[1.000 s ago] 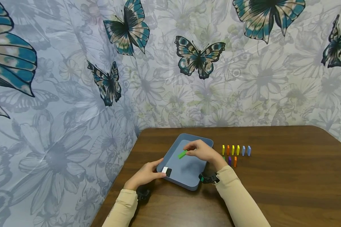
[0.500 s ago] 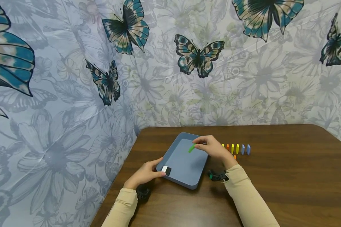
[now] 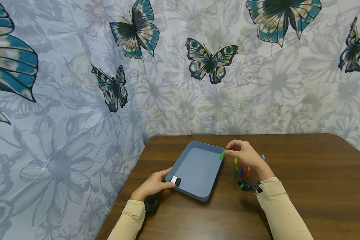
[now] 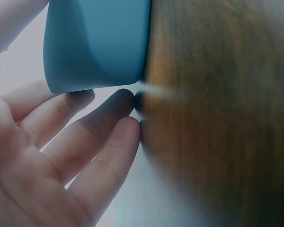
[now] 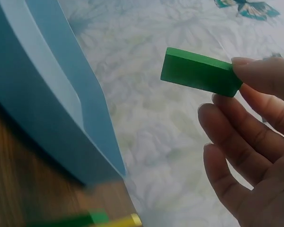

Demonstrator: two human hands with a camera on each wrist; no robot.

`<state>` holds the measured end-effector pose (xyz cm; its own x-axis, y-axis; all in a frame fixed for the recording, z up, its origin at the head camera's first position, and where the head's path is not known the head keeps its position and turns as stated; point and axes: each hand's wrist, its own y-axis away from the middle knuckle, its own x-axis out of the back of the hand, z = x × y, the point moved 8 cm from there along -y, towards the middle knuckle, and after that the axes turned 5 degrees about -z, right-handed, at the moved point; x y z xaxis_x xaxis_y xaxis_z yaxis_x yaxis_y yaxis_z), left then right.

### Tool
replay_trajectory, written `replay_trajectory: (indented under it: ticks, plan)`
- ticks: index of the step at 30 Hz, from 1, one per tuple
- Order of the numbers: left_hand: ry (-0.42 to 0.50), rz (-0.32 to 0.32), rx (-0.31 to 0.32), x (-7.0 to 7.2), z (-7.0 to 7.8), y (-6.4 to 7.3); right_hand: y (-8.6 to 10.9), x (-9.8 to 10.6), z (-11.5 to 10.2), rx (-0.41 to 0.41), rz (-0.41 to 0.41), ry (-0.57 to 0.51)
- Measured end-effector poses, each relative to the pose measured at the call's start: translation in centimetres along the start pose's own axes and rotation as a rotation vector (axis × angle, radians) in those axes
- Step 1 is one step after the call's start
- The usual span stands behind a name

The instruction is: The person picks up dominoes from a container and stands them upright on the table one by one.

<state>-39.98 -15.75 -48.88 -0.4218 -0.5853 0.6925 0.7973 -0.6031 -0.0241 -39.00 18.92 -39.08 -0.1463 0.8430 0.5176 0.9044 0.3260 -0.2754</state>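
Observation:
A bright green domino block (image 3: 222,154) is pinched by one end between the thumb and fingers of my right hand (image 3: 246,156), over the right rim of the blue-grey tray (image 3: 208,187). The right wrist view shows the block (image 5: 199,73) held level, its other end free. My left hand (image 3: 152,185) grips the tray's near left corner, thumb over the rim. In the left wrist view its fingers (image 4: 109,156) lie along the outside of the tray wall (image 4: 99,47). A white block (image 3: 174,179) and a black block (image 3: 178,182) lie inside the tray by that thumb.
Right of the tray, domino blocks stand upright on the brown table (image 3: 312,186) in two rows. The front row has a dark green block (image 3: 236,171), a purple one (image 3: 242,171) and an orange one (image 3: 248,171). My right hand partly hides the back row.
My right hand has carried the green domino block rightward from over the tray's middle to its right rim, overlapping the back row. The left hand and tray stay put.

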Motion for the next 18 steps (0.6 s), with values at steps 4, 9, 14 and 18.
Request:
replay_trajectory:
  ticks: [4,9,14,18]
  plan:
    - [-0.011,0.008,-0.001,-0.1,0.2,-0.2,1.0,2.2,0.8,-0.007,0.027,0.03]
    - [-0.023,0.013,0.003,-0.1,0.2,-0.4,2.4,4.4,1.9,-0.025,0.047,0.071]
    - [-0.013,0.008,-0.003,-0.1,0.2,-0.4,3.6,5.8,2.9,-0.025,0.046,0.089]
    - [0.005,0.004,-0.003,-0.2,0.2,-0.5,4.3,6.7,4.1,-0.047,0.027,0.095]
